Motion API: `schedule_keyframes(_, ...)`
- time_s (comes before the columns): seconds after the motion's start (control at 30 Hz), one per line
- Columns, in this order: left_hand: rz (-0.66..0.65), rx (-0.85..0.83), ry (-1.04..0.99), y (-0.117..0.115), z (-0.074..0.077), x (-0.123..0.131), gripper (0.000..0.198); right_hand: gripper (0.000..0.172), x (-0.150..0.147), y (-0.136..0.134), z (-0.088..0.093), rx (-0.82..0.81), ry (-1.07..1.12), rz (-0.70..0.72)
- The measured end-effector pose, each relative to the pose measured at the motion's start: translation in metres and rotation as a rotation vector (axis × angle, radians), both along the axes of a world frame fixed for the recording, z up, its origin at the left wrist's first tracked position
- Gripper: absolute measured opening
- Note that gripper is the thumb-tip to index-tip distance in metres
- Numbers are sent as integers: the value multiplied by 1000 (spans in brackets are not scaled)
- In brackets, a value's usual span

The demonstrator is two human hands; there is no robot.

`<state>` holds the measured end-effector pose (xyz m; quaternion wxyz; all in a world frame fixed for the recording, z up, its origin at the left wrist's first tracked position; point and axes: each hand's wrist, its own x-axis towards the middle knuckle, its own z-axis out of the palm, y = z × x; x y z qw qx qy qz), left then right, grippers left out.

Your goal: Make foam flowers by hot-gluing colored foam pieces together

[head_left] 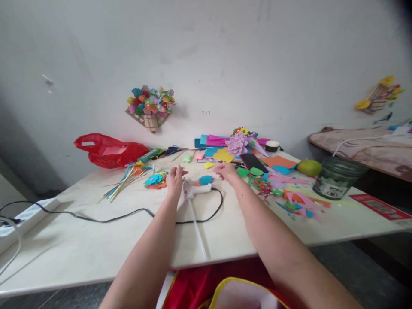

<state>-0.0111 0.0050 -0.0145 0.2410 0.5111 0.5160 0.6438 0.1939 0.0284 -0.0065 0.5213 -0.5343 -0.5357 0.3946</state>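
My left hand (pixel 174 180) is over the table just right of a stack of colourful foam flower cut-outs (pixel 156 179), its fingers stretched out and apart. Beside it lies a white hot glue gun (pixel 201 189), with a long clear glue stick (pixel 198 231) sticking out toward me and a black cord on its handle. My right hand (pixel 227 171) has its fingertips pinched together; what is between them is too small to make out. Between the hands, behind the glue gun, rests a blue scalloped flower piece (pixel 206 180).
A red plastic bag (pixel 109 151) and thin sticks (pixel 124 184) lie left. Foam sheets (pixel 222 154), a purple flower (pixel 237 143), a phone (pixel 253 163) and scraps (pixel 302 201) spread right, near a dark green bucket (pixel 334 178). The cord runs to a power strip (pixel 28 219).
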Motion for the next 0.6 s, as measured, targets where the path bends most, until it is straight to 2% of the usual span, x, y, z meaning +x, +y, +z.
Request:
schedule_keyframes(0.1, 2, 2, -8, 0, 0, -1, 49, 13, 0, 0, 0, -9, 16, -27)
schedule_keyframes(0.2, 7, 0, -9, 0, 0, -1, 50, 21, 1, 2, -1, -5, 35, -67)
schedule_keyframes(0.33, 14, 3, -2, 0, -1, -1, 49, 25, 1, 4, -4, 4, -11, -49)
schedule_keyframes(0.5, 18, 9, -2, 0, -2, -2, 47, 15, -1, 6, -7, -3, -79, 1)
schedule_keyframes(0.6, 23, 5, -7, 1, -2, -2, 48, 19, 0, 9, -9, -12, -62, -12)
